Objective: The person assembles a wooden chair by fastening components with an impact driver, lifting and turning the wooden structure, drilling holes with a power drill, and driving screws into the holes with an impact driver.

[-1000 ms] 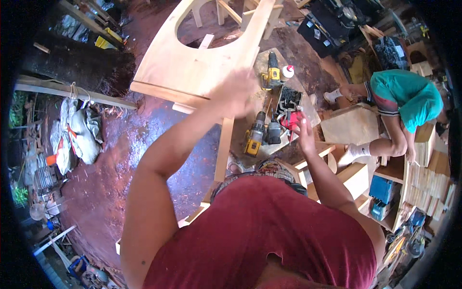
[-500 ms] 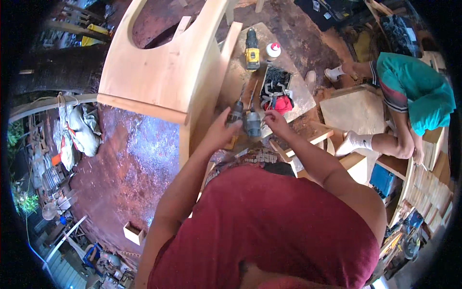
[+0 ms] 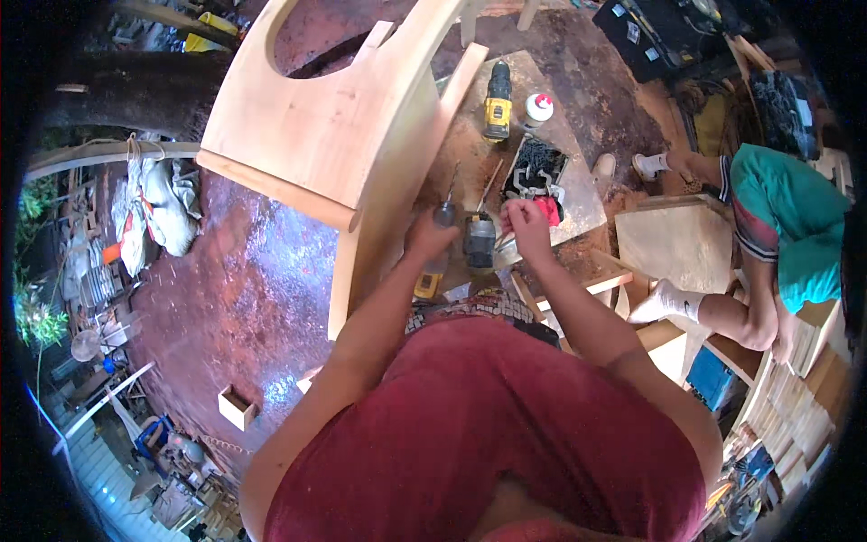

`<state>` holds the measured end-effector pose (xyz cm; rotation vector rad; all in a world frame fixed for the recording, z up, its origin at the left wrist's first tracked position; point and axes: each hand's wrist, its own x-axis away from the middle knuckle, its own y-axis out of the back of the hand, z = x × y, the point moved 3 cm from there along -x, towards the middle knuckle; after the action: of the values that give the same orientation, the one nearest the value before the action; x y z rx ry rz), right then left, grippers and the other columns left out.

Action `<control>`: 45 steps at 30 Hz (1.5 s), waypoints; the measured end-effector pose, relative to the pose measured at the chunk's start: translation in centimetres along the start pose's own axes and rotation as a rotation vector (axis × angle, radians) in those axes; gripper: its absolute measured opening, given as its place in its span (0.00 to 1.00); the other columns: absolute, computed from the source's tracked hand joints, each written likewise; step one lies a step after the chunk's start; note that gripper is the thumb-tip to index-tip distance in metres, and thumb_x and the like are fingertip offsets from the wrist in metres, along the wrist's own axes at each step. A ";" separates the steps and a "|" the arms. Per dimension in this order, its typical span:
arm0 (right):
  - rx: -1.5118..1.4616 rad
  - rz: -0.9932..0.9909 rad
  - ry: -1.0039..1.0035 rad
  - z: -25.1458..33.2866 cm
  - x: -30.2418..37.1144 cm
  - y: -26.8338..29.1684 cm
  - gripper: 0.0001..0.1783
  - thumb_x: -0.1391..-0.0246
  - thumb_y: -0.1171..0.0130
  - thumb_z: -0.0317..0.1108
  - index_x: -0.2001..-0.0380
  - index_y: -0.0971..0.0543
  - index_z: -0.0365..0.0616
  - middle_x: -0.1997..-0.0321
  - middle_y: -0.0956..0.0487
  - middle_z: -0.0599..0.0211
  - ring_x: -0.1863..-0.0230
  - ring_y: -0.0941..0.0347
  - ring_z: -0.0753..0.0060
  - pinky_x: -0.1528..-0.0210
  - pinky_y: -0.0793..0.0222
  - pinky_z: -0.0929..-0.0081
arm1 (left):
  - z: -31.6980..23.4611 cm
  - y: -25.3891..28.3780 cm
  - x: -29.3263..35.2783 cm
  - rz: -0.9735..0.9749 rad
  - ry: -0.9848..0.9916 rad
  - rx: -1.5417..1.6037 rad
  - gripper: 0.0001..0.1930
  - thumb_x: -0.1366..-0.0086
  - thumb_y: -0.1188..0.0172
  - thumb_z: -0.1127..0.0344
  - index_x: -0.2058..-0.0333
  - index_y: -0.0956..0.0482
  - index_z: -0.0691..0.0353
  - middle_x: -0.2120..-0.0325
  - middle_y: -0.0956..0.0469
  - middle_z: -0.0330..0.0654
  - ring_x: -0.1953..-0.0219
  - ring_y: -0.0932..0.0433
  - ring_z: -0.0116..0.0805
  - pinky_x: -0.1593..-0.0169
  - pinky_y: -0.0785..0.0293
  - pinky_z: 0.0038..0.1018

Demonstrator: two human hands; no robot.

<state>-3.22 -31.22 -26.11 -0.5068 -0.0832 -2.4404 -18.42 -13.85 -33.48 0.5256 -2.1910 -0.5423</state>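
My left hand (image 3: 430, 237) is wrapped round a yellow-and-black cordless drill (image 3: 428, 285), whose long bit points away from me. Close to its right lies a grey-and-black power driver (image 3: 480, 242) with a long thin bit. My right hand (image 3: 527, 224) hovers beside that driver with fingertips pinched together; whatever they hold is too small to make out. Just beyond it is an open box of dark screws (image 3: 542, 155), with a red item (image 3: 549, 210) at its near end. Farther off, another yellow drill (image 3: 497, 104) lies near a white bottle (image 3: 539, 110) with a red cap.
A large curved wooden piece (image 3: 302, 117) stands on the left, beside the work board (image 3: 578, 194). At right a person in green shorts (image 3: 781, 217) sits near wooden frames and stacked boards (image 3: 777, 406). A small wooden box (image 3: 237, 408) rests on the reddish floor.
My left hand has closed round the drill, its fingers spread less than before. The right hand has stayed near the screw box, its fingers drawn together. The whole view has shifted slightly.
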 end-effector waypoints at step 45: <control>0.910 0.397 0.501 16.2 3.0 -3.0 0.37 0.49 0.39 0.36 0.37 0.40 0.45 0.36 0.37 0.52 0.35 0.41 0.54 0.37 0.42 0.62 | -14.9 15.6 18.8 -0.123 -0.350 0.135 0.23 0.54 0.35 0.52 0.64 0.24 0.65 0.68 0.21 0.56 0.61 0.21 0.53 0.55 0.27 0.41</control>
<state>-1.74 -27.59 -9.77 0.4484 -0.7519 -1.8102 -20.86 -14.03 -5.00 0.6833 -2.5536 -0.5901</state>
